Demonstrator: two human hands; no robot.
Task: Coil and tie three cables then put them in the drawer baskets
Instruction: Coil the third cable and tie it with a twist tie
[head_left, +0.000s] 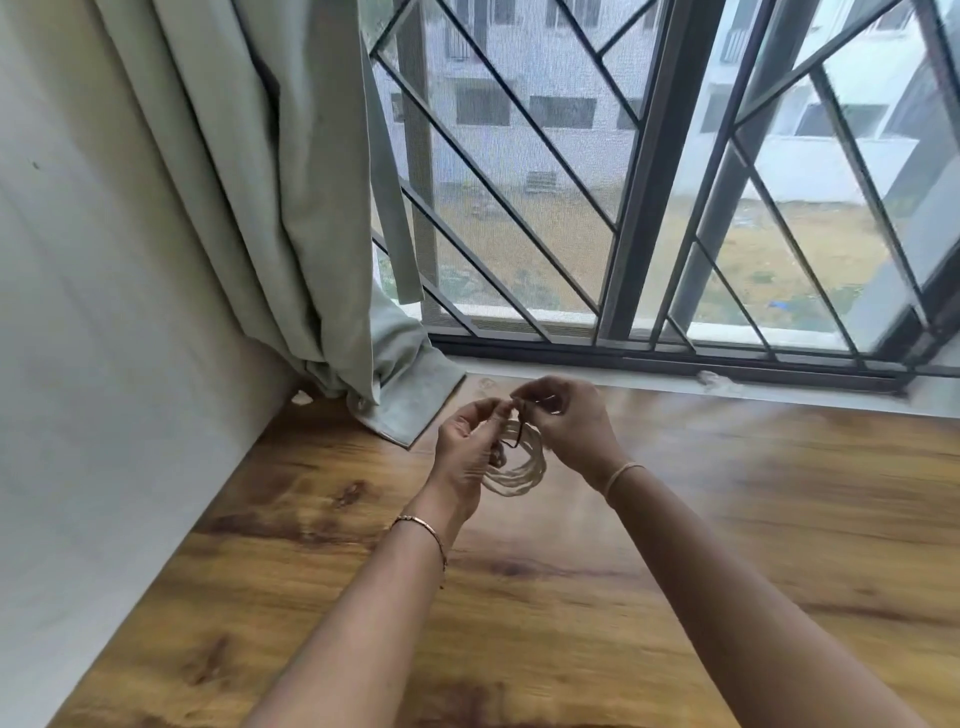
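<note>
Far left, a plain pale wall (104, 364) is seen, and next to it one grey-green curtain (260, 208) that's bunched up, with its hem dropped onto the back corner of the counter (727, 545).

Then the left hand (465, 457), raised over the wood-grain counter, with one thin metal bracelet (421, 526) worn on that wrist. Its fingers (485, 408) are curled in, and the top of the cable (519, 474) is pinched between them.

Just one cable is in view. It's white, wound into a small round coil of several loops (too blurry for the loops to be counted), and it's hung in the gap between the two hands, below the fingertips and off the counter. One thin dark tie (518, 435) is wrapped at the top of the coil, right where both sets of fingers meet.

The right hand (569, 428) is held just beside the left one. Its fingers (530, 396) are bent too, and the tie looks to be pinched by them, though it's a bit smeared there. One pale band (623, 475) is worn on the right wrist.

Behind it all, a window (649, 182) with dark diagonal bars is stretched across to the right edge.
</note>
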